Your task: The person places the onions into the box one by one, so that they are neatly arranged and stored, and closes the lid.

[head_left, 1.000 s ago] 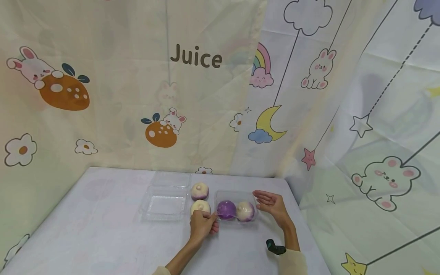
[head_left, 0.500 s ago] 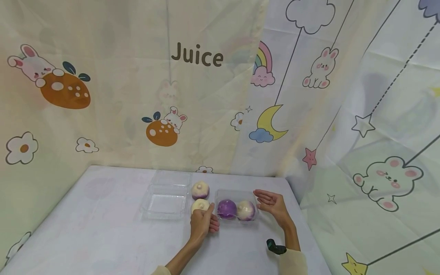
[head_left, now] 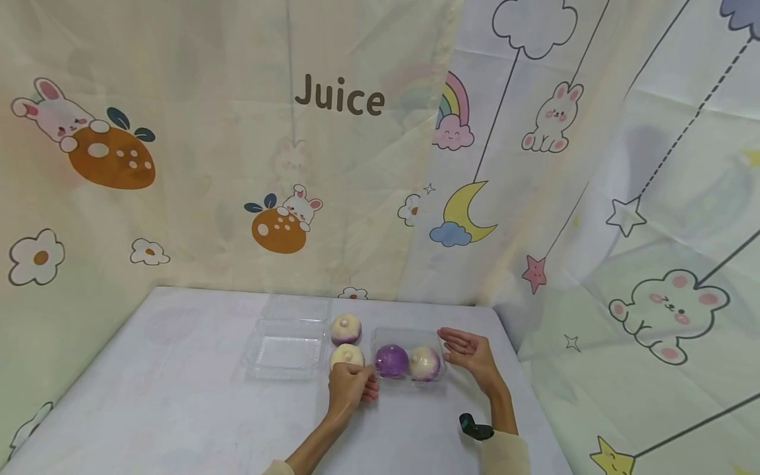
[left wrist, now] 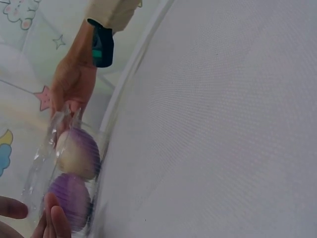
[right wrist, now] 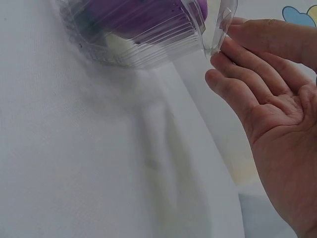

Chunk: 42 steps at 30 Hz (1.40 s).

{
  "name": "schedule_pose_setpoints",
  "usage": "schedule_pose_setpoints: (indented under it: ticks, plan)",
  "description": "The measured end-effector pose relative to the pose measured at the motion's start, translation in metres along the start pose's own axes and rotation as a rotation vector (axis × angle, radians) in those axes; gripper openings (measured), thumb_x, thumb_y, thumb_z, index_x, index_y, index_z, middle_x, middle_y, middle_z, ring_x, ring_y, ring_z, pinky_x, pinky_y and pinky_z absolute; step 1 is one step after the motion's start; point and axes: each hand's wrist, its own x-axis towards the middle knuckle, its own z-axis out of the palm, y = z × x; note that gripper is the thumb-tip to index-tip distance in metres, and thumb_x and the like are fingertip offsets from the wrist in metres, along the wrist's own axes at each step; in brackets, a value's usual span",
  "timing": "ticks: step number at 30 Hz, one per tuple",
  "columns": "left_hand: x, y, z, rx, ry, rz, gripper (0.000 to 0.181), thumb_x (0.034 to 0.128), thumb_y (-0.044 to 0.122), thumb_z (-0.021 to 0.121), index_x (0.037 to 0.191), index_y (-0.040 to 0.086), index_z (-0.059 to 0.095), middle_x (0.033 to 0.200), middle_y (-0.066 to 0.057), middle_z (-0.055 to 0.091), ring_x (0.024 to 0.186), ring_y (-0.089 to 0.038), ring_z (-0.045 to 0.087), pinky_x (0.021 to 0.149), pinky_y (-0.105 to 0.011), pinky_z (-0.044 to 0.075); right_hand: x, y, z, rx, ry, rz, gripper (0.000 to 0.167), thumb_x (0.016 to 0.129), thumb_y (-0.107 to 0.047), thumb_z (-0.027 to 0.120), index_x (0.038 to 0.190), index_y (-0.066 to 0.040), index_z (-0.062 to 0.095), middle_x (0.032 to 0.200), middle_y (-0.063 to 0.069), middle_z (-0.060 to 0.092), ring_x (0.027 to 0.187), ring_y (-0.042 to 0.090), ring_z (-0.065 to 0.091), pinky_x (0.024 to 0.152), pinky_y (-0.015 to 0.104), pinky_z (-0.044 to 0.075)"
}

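Observation:
A clear plastic clamshell container (head_left: 408, 336) lies under both hands. Inside are a purple ball-shaped item (head_left: 392, 361) and a cream-and-purple one (head_left: 425, 364); their kind is unclear. At its left end, my left hand (head_left: 350, 388) pinches the clear rim between thumb and fingers, as the left wrist view shows. The right hand (head_left: 472, 358) holds the opposite end, thumb and fingertips at the plastic flange (right wrist: 223, 27). In the right wrist view the two rim layers stand slightly apart there. Left of the container sit two cream items with purple undersides, one farther back (head_left: 346, 328), one nearer (head_left: 347, 356).
Another clear clamshell (head_left: 287, 353) lies with its lid spread back on the white table (head_left: 196, 409), left of the loose round items. Printed curtains (head_left: 208, 132) hang behind and beside the table. A dark device (head_left: 475, 427) sits at the right wrist.
The left thumb was on the rim a second ago, stood raised half a second ago, and is down on the rim again. My right hand has kept its place.

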Motion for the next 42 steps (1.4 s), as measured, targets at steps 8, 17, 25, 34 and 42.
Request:
schedule_pose_setpoints:
  ticks: [8, 17, 25, 34, 42]
  plan:
    - [-0.002, -0.002, -0.003, 0.003, -0.023, 0.028, 0.019, 0.0905, 0.007, 0.077, 0.086, -0.011, 0.079, 0.067, -0.012, 0.077, 0.049, -0.009, 0.069, 0.051, -0.025, 0.062, -0.004, 0.002, 0.002, 0.012, 0.008, 0.011, 0.059, 0.093, 0.005, 0.079, 0.149, 0.007, 0.059, 0.154, 0.031, 0.060, 0.143, 0.040, 0.062, 0.107, 0.033, 0.059]
    - [-0.002, -0.005, -0.005, 0.016, -0.034, 0.038, 0.016, 0.0885, 0.005, 0.078, 0.088, -0.011, 0.080, 0.069, -0.013, 0.078, 0.050, -0.008, 0.070, 0.052, -0.025, 0.063, -0.008, -0.002, 0.006, -0.047, 0.107, 0.084, 0.049, 0.097, 0.006, 0.075, 0.144, 0.010, 0.062, 0.145, 0.033, 0.066, 0.131, 0.032, 0.073, 0.097, 0.019, 0.062]
    - [-0.002, -0.006, -0.007, 0.003, -0.059, 0.037, 0.015, 0.0897, 0.006, 0.078, 0.088, -0.009, 0.079, 0.071, -0.014, 0.079, 0.052, -0.009, 0.071, 0.054, -0.024, 0.063, -0.018, -0.016, 0.009, -0.136, 0.207, 0.223, 0.043, 0.104, -0.010, 0.074, 0.139, 0.013, 0.065, 0.130, 0.031, 0.075, 0.109, 0.036, 0.082, 0.087, 0.036, 0.070]
    - [-0.001, -0.008, -0.007, -0.018, -0.088, 0.024, 0.017, 0.0919, 0.006, 0.078, 0.091, -0.011, 0.078, 0.072, -0.014, 0.079, 0.055, -0.010, 0.072, 0.056, -0.025, 0.064, -0.032, -0.033, 0.000, -0.220, -0.095, 0.362, 0.044, 0.115, -0.026, 0.057, 0.127, 0.013, 0.071, 0.105, 0.030, 0.080, 0.071, 0.032, 0.081, 0.056, 0.032, 0.063]
    - [0.002, -0.004, -0.005, -0.033, -0.096, 0.032, 0.019, 0.0939, 0.006, 0.076, 0.094, -0.014, 0.078, 0.076, -0.019, 0.080, 0.058, -0.011, 0.074, 0.058, -0.026, 0.065, -0.033, -0.035, -0.004, -0.184, -0.321, 0.409, 0.052, 0.117, -0.034, 0.052, 0.115, 0.014, 0.072, 0.096, 0.017, 0.080, 0.064, 0.010, 0.063, 0.051, 0.022, 0.046]
